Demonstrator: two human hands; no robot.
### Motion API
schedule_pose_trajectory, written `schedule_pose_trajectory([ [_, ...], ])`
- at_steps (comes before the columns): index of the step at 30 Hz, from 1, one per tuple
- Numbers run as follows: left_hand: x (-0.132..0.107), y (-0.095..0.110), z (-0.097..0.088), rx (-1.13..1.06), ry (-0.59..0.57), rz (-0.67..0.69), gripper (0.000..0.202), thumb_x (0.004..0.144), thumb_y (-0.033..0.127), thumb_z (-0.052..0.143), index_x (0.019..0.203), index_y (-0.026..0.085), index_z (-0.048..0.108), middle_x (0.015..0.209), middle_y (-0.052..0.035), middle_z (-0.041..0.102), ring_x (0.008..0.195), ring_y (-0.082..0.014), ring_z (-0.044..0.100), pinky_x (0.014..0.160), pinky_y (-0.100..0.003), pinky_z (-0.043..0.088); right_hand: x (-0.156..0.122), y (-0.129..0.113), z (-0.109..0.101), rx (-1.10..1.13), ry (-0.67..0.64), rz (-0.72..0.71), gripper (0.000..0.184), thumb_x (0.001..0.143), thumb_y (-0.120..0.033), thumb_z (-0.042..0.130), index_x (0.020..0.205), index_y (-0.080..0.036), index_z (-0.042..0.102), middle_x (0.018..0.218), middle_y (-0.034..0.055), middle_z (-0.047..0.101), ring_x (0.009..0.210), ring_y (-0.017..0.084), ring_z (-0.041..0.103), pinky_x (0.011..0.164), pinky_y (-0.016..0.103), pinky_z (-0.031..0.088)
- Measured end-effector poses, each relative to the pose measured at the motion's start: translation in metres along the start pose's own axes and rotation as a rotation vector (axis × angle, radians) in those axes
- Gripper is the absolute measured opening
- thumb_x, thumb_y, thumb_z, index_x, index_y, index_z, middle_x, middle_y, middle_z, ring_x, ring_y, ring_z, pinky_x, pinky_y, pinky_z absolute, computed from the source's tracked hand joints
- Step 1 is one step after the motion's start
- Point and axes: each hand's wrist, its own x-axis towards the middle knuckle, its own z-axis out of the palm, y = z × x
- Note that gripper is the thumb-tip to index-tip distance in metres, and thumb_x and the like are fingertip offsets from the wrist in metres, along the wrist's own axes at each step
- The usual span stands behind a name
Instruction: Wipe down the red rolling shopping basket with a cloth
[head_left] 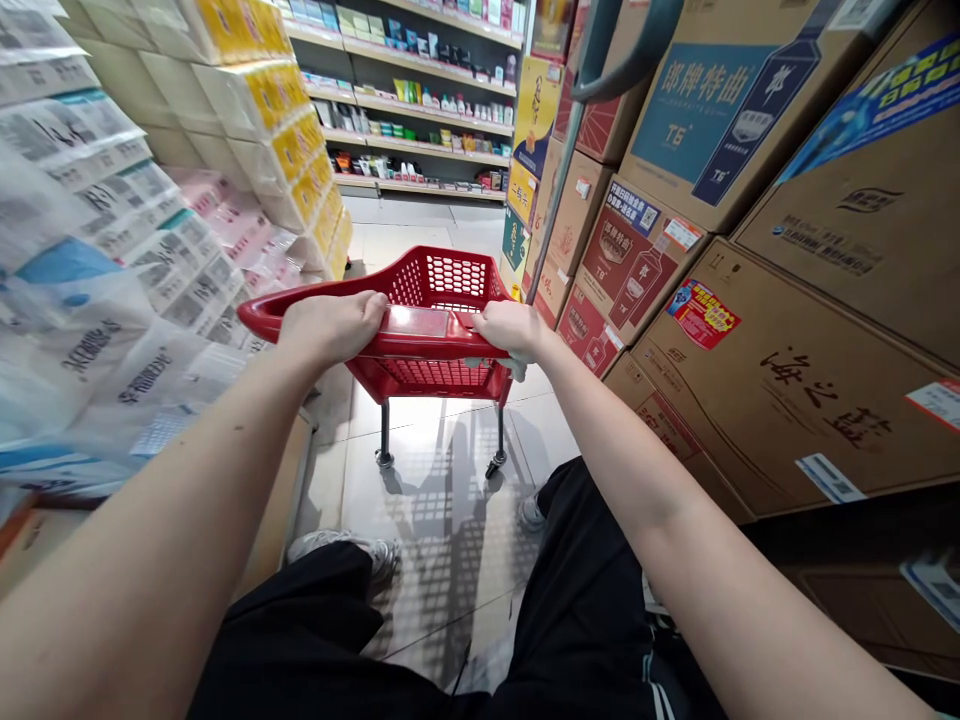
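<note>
A red plastic shopping cart (424,347) with a perforated basket stands in front of me on thin grey legs and casters. My left hand (334,325) is closed over the left part of its handlebar. Toward the bar's right end, my right hand (510,328) is wrapped around it too. A small pale greenish piece of material (516,368) shows beneath my right hand, and I cannot make out what it is. As far as I can see through the holes, the basket's inside is mostly hidden by the bar.
Stacked cardboard cartons (795,370) rise close on the right, with a metal pole (559,190) and grey handle in front. Plastic-wrapped packs (112,200) are piled along the left. Shelves of bottles and tubes (427,125) cross the far end of the tiled aisle (420,450).
</note>
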Motion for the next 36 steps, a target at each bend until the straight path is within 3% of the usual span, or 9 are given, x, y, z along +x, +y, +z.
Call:
schedule_pose_trajectory([
  [4,-0.001,0.003,0.009,0.043,0.020,-0.092,0.069,0.091,0.059,0.014,0.128,0.020,0.057,0.116,-0.0153,0.065,0.108,-0.0365,0.057,0.090,-0.053,0.040,-0.012,0.002,0.008,-0.023,0.121,0.007,0.053,0.099,-0.044,0.028,0.086,-0.014,0.071,0.091,0.0130,0.072,0.085,0.022,0.066,0.076,0.031,0.045],
  [7,-0.006,0.011,0.011,0.030,0.056,-0.107,0.069,0.091,0.058,0.014,0.121,0.019,0.063,0.114,-0.0161,0.066,0.108,-0.0377,0.058,0.088,-0.053,0.041,-0.031,-0.010,0.026,-0.048,0.367,0.041,0.059,0.101,-0.044,0.021,0.091,-0.013,0.070,0.090,0.0140,0.070,0.088,0.022,0.064,0.080,0.034,0.043],
  [10,-0.007,0.015,0.012,0.024,0.079,-0.138,0.070,0.091,0.056,0.014,0.115,0.017,0.067,0.108,-0.0189,0.068,0.104,-0.0389,0.060,0.085,-0.052,0.043,-0.044,-0.031,0.045,-0.085,0.570,0.072,0.056,0.101,-0.045,0.020,0.104,-0.012,0.066,0.101,0.0164,0.068,0.097,0.024,0.059,0.087,0.039,0.040],
  [15,-0.008,0.017,0.014,0.032,0.114,-0.157,0.072,0.091,0.055,0.013,0.113,0.013,0.068,0.105,-0.0207,0.068,0.101,-0.0375,0.062,0.083,-0.049,0.044,-0.037,-0.065,0.054,-0.129,0.559,0.147,0.061,0.099,-0.052,0.019,0.120,-0.010,0.057,0.108,0.0202,0.064,0.101,0.027,0.057,0.088,0.042,0.040],
  [18,-0.011,0.021,0.014,0.035,0.117,-0.149,0.074,0.093,0.054,0.010,0.115,0.010,0.066,0.105,-0.0202,0.068,0.101,-0.0343,0.061,0.083,-0.045,0.042,-0.028,-0.068,0.049,-0.122,0.526,0.182,0.066,0.099,-0.054,0.014,0.121,-0.008,0.056,0.105,0.0216,0.065,0.100,0.028,0.059,0.086,0.042,0.042],
  [22,-0.014,0.022,0.014,0.099,0.116,-0.134,0.071,0.093,0.050,0.007,0.115,0.016,0.065,0.104,-0.0191,0.069,0.098,-0.0357,0.062,0.078,-0.045,0.043,-0.028,-0.045,0.038,-0.127,0.450,0.066,0.066,0.100,-0.051,0.009,0.124,-0.011,0.055,0.103,0.0169,0.067,0.097,0.025,0.061,0.083,0.037,0.042],
  [27,-0.018,0.018,0.013,0.146,0.077,-0.069,0.066,0.093,0.052,0.009,0.124,0.022,0.058,0.102,-0.0157,0.069,0.097,-0.0330,0.062,0.080,-0.043,0.042,-0.034,0.009,0.026,-0.086,0.356,-0.130,0.057,0.102,-0.040,0.009,0.123,-0.019,0.058,0.099,0.0075,0.069,0.093,0.018,0.062,0.080,0.029,0.043],
  [32,-0.021,0.020,0.013,0.158,0.059,-0.064,0.065,0.093,0.052,0.009,0.127,0.021,0.056,0.103,-0.0157,0.068,0.096,-0.0334,0.062,0.079,-0.043,0.042,-0.035,0.070,0.034,-0.038,0.496,-0.253,0.057,0.102,-0.036,0.013,0.100,-0.016,0.066,0.100,0.0091,0.068,0.098,0.019,0.060,0.096,0.035,0.040],
  [36,-0.021,0.027,0.014,0.161,0.072,-0.093,0.066,0.093,0.052,0.007,0.126,0.023,0.056,0.102,-0.0159,0.068,0.095,-0.0357,0.062,0.077,-0.044,0.041,-0.028,0.092,0.040,0.016,0.570,-0.264,0.060,0.102,-0.032,0.009,0.099,-0.015,0.066,0.101,0.0080,0.069,0.099,0.018,0.061,0.104,0.038,0.034],
])
